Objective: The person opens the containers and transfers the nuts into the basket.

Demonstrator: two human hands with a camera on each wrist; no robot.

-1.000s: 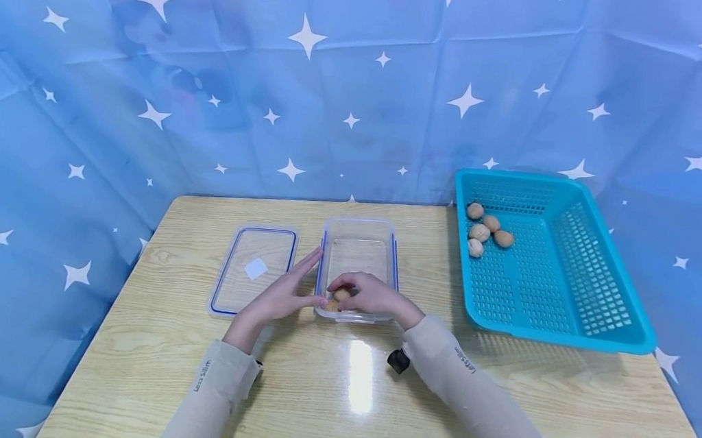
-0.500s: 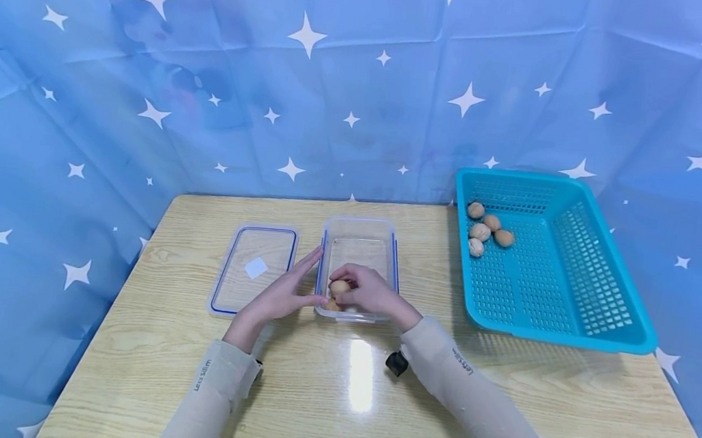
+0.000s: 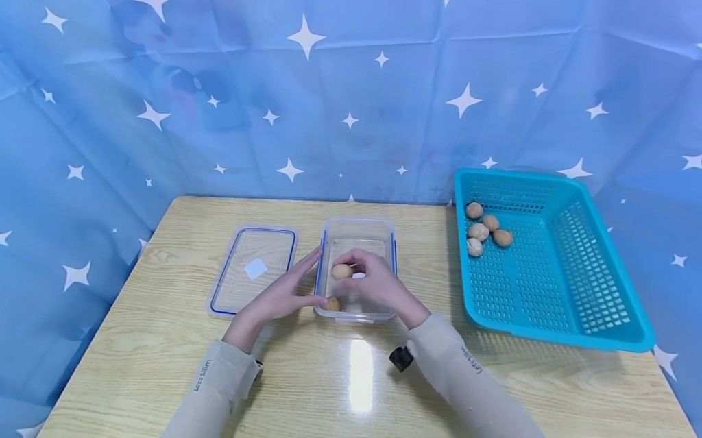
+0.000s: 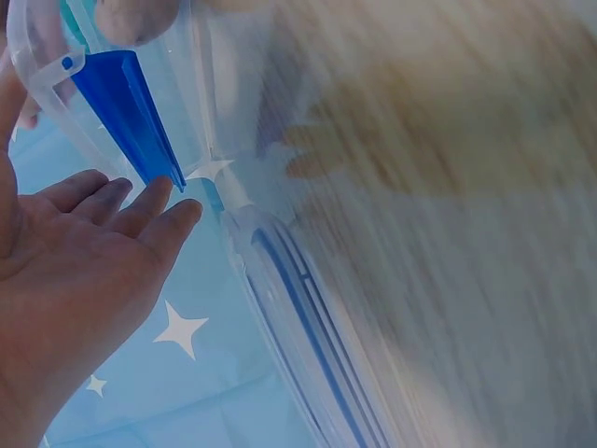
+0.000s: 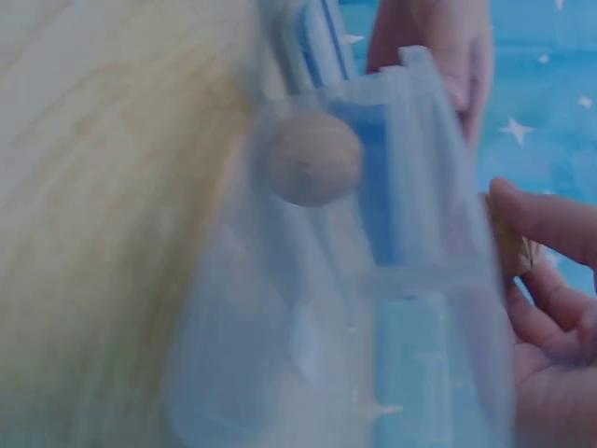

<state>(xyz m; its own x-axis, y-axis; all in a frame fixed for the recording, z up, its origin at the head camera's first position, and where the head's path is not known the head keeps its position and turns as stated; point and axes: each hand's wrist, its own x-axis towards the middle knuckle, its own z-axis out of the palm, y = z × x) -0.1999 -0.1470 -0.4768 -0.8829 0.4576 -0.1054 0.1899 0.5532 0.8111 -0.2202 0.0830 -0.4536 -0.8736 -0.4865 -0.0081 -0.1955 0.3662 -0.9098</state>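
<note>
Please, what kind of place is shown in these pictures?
Probably a staged recording set rather than a real kitchen. A blue cloth with white stars hangs all around a plain wooden table, which bears only a clear box, its lid and a blue basket of walnuts.

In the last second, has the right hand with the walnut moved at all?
Yes. The right hand, pinching a walnut, has lifted away from the clear container's near wall toward its middle; another walnut lies at the near corner.
</note>
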